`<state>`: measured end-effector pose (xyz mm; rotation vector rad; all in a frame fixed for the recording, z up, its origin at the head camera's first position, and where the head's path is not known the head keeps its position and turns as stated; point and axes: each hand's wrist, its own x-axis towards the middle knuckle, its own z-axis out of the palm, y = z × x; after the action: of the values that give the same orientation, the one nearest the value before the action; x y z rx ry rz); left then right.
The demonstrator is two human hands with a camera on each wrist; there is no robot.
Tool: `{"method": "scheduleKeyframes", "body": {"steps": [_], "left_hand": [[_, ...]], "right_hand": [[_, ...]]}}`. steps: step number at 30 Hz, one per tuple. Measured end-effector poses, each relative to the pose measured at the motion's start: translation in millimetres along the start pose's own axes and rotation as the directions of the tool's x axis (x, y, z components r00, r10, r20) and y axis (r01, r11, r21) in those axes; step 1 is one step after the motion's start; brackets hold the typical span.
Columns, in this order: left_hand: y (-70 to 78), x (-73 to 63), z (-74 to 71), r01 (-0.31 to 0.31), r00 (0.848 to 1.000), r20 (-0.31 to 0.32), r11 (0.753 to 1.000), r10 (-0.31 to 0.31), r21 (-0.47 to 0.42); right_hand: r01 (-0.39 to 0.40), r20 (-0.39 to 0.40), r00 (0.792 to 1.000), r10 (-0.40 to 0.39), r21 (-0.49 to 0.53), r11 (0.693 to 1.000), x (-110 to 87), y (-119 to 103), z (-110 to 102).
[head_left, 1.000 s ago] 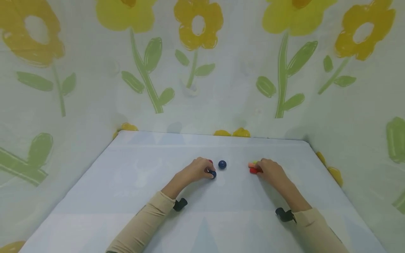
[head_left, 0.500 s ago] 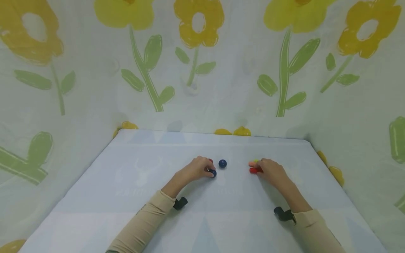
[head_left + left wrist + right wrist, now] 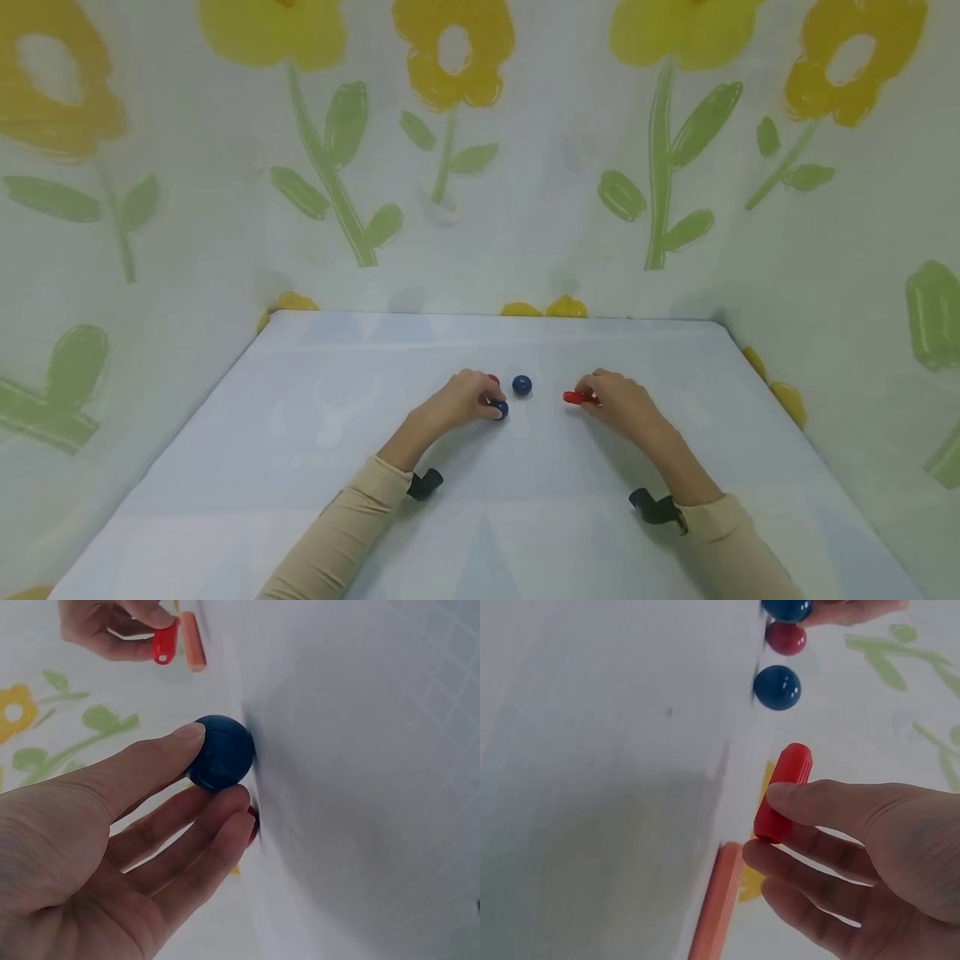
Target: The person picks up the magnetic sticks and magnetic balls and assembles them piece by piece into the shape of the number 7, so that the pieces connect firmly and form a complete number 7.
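My left hand [image 3: 459,400] pinches a dark blue ball [image 3: 221,752] between thumb and fingers, close to the white tabletop. Just behind those fingers sits a red ball [image 3: 786,637], mostly hidden in the head view. A second dark blue ball [image 3: 522,385] rests on the table between the two hands. On the right, my right hand [image 3: 618,402] grips a short red ridged stick [image 3: 795,765] with thumb and fingertips, a small hole showing in its end in the left wrist view. Beside that hand an orange stick [image 3: 714,904] lies on the table, hidden in the head view.
The white table [image 3: 480,475] ends at a back edge against a cloth wall [image 3: 525,208] printed with yellow flowers. Cloth also closes in both sides. Each wrist carries a black camera mount, such as the right one [image 3: 654,507].
My right hand has moved left with the red stick, away from where the orange and yellow-green sticks showed beside it. My left hand keeps its pinch on the blue ball.
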<state>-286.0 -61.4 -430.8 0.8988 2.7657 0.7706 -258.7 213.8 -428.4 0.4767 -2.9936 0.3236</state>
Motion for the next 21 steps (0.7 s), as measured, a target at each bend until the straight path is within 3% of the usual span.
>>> {"method": "scheduleKeyframes", "body": {"steps": [10, 21], "left_hand": [[-3.3, 1.1, -2.9, 0.008, 1.000, -0.001, 1.000, -0.008, -0.019], [-4.3, 2.3, -0.3, 0.022, 0.999, 0.025, 0.999, -0.021, -0.035]], "right_hand": [[0.083, 0.039, 0.996, -0.083, 0.016, 0.996, 7.3, -27, 0], [0.075, 0.064, 0.995, -0.078, 0.042, 0.996, 15.4, -48, 7]]}}
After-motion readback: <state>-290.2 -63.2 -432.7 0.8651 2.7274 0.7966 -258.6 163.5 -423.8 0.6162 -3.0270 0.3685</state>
